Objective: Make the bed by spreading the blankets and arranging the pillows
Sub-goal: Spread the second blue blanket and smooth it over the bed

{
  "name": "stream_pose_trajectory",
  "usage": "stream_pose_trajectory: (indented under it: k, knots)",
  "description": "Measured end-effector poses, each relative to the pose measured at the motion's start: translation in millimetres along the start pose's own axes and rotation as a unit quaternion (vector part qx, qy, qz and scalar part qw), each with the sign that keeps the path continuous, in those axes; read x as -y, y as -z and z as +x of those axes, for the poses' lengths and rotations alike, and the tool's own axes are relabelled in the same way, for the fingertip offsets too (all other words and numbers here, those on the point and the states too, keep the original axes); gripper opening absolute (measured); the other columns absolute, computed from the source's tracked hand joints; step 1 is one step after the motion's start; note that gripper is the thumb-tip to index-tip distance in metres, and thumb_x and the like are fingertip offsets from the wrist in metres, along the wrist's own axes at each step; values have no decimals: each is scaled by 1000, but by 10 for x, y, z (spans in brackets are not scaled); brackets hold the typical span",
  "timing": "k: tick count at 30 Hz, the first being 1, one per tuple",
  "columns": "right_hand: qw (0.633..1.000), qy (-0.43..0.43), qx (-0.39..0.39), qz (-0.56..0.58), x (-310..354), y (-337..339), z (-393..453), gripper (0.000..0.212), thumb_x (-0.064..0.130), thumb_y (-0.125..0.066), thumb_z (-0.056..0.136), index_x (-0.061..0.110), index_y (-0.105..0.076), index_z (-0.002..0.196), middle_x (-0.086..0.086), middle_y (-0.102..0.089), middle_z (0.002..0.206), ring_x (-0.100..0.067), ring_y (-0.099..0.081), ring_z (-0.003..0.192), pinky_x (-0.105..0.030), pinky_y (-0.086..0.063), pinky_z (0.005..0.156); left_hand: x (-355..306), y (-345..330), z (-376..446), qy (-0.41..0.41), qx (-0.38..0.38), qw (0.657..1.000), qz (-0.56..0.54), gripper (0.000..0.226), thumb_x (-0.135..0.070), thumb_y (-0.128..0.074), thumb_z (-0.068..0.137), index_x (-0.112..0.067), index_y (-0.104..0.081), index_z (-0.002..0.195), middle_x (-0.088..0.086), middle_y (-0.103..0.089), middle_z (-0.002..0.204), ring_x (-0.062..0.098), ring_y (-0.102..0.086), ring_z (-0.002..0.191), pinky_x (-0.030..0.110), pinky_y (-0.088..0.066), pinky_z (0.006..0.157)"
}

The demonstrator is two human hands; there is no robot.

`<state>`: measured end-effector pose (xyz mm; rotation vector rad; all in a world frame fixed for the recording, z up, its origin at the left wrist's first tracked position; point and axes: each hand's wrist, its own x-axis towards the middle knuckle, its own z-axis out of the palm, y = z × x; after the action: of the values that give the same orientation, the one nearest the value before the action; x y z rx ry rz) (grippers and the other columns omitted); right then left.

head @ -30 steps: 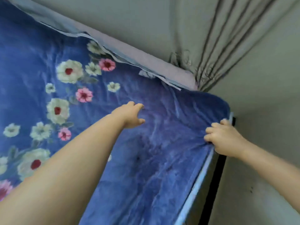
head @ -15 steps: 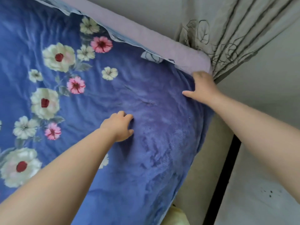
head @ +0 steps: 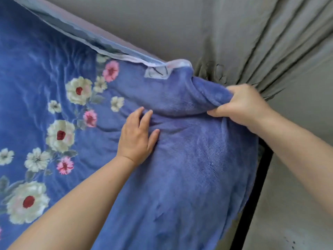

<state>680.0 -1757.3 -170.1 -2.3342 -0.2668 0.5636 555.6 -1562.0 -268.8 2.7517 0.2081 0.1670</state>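
Head view: blue fleece blanket (head: pixel 189 168) with cream and pink flowers covers bed, spread left to right, plain blue at right end, white label near far edge. Our left hand (head: pixel 137 136) lies flat on it, fingers straight, pressing. Our right hand (head: pixel 241 103) grips bunched far-right corner, fingers curled round fold. Grey curtain (head: pixel 270 42) hangs behind. We cannot see mattress; blanket's left and near parts cut off.
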Motion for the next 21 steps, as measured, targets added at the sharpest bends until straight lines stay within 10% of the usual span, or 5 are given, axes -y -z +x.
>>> stream_pose_trajectory:
  k: [5,13,16,21]
  knots:
    - [996,49,-76,-22,231,601,-174,28,9,-78,65,-10,-64,79,-11,-48,69,-14,-39,68,-31,-30,58,-384,178,322,-52,-127,991,-5,45,-31,-43,77,-8,-38,115,17,-30,124,29,-35,110,41,-26,93]
    - [954,-151,-32,-256,-818,-314,152,39,30,-60,77,6,-61,107,-21,-63,116,-36,-54,115,-45,-38,101,-421,-93,217,16,142,990,16,42,-13,-41,72,2,-59,106,26,-67,109,37,-70,92,37,-58,67]
    - [921,-210,17,-329,-823,-726,77,43,14,-52,84,3,-48,125,-21,-47,134,-35,-37,129,-47,-32,106,-157,-64,23,65,197,972,107,42,-14,-44,88,-5,-43,129,14,-41,139,29,-44,126,38,-42,90]
    - [928,-81,40,-363,-332,-1209,87,38,9,-48,84,0,-49,121,-19,-47,132,-37,-36,127,-43,-36,101,475,208,-280,150,158,969,113,34,-3,-47,84,3,-55,116,21,-53,127,36,-50,119,47,-45,87]
